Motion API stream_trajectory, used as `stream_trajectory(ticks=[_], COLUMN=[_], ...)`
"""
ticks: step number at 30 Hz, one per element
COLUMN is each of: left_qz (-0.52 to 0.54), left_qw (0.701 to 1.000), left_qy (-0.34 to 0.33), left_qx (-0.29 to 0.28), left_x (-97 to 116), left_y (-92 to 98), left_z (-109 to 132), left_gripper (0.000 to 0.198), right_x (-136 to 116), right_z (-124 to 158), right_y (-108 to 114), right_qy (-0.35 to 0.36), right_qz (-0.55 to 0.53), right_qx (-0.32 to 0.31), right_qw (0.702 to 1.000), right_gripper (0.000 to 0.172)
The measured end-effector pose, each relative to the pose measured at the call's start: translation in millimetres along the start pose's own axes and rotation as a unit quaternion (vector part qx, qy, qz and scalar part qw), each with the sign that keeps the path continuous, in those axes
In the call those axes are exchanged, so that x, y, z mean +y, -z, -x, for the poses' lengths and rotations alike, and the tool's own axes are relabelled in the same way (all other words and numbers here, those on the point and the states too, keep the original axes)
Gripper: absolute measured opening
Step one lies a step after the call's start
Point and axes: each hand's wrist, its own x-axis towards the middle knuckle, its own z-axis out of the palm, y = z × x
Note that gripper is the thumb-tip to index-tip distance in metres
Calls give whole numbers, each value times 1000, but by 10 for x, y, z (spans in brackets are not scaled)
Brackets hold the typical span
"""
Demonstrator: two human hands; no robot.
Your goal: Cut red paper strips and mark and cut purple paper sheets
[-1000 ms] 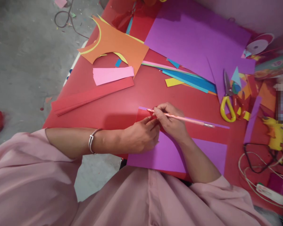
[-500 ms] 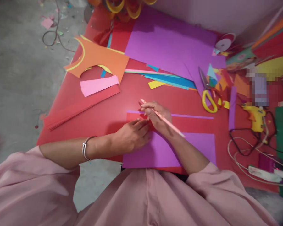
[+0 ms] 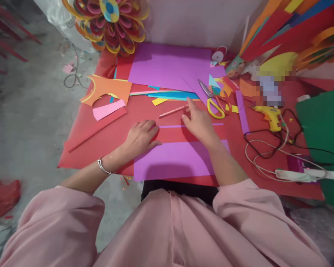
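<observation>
A purple sheet (image 3: 178,157) lies at the near edge of the red table, with a red paper strip (image 3: 180,134) and a thin purple edge along its far side. My left hand (image 3: 143,136) rests palm down at the left end of the red strip, fingers spread. Over the strip's right part, my right hand (image 3: 198,122) has its index finger stretched forward and its thumb apart. A pink pencil (image 3: 172,111) lies on the table, its right end by that index finger. Scissors with yellow and red handles (image 3: 211,100) lie beyond my right hand.
Pink strips (image 3: 109,110), red strips (image 3: 100,128) and an orange cut-out (image 3: 111,87) lie left. A large purple sheet (image 3: 167,66) is at the back. A yellow glue gun (image 3: 271,118), cables and a green sheet (image 3: 325,144) are right. A paper flower (image 3: 110,26) stands at the back left.
My right hand has let go of the pencil, which now lies on the table, and its fingers have opened. My left hand has moved away from the right hand. The view has shifted.
</observation>
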Motion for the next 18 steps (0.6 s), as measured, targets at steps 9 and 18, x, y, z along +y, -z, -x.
stream_trajectory(ticks=[9,18], left_qz=[-1,3], left_qw=[996,988], left_qy=[74,115], left_qx=[-40,-99], left_x=[55,49], left_y=[38,110], left_z=[-100,-364], left_gripper=[46,55], right_x=[492,394], right_z=[528,253], right_y=[189,304], right_qy=[87,66], right_qz=[61,93], right_qx=[-77,-176], right_qw=[991,978], right_gripper=[53,57])
